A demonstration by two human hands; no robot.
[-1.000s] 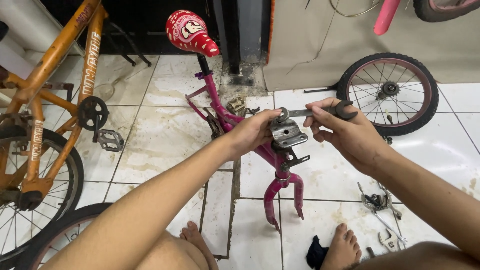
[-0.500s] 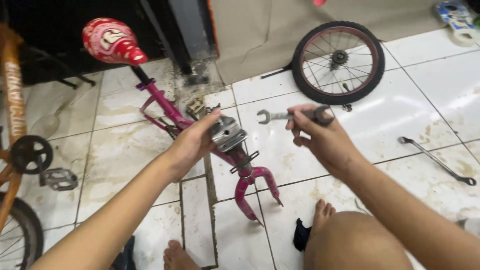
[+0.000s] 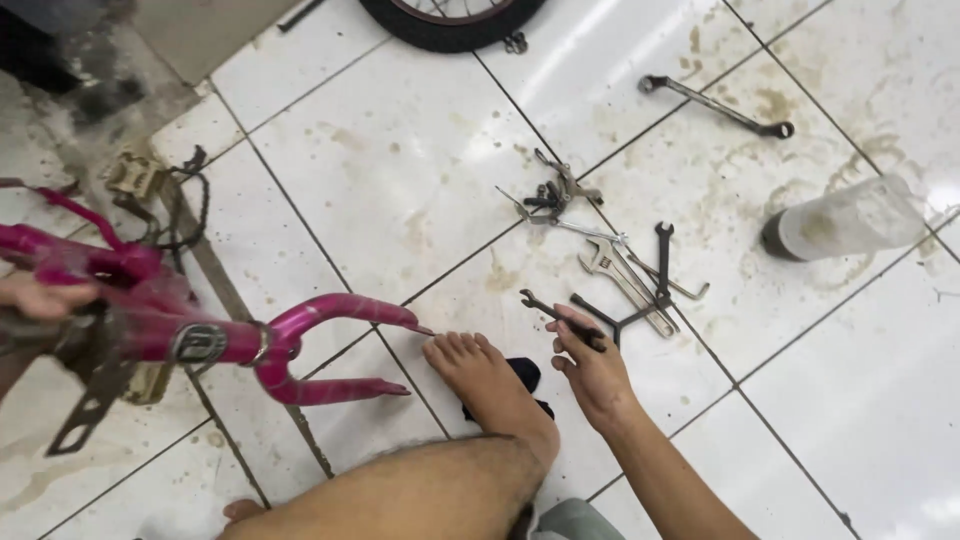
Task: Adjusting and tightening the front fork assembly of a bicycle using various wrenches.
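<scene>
My right hand (image 3: 592,368) is down at the tiled floor with its fingers closed on a dark wrench (image 3: 560,317), beside a pile of wrenches (image 3: 632,272). My left hand (image 3: 42,296) shows only at the left edge, gripping the pink bicycle frame (image 3: 130,290). The frame's pink fork (image 3: 330,350) points right, toward my bare foot (image 3: 485,380). A metal bracket (image 3: 85,400) hangs from the frame near the left hand.
A long spanner (image 3: 716,106) lies at the top right, a dirty plastic bottle (image 3: 850,220) on its side below it. A bicycle wheel (image 3: 450,20) is at the top edge. A brake part (image 3: 550,192) lies by the wrenches. A black cloth (image 3: 525,378) is under my foot.
The view has swung right and down. My right hand has dropped from the frame to the floor by the wrench pile. The left hand still holds the frame.
</scene>
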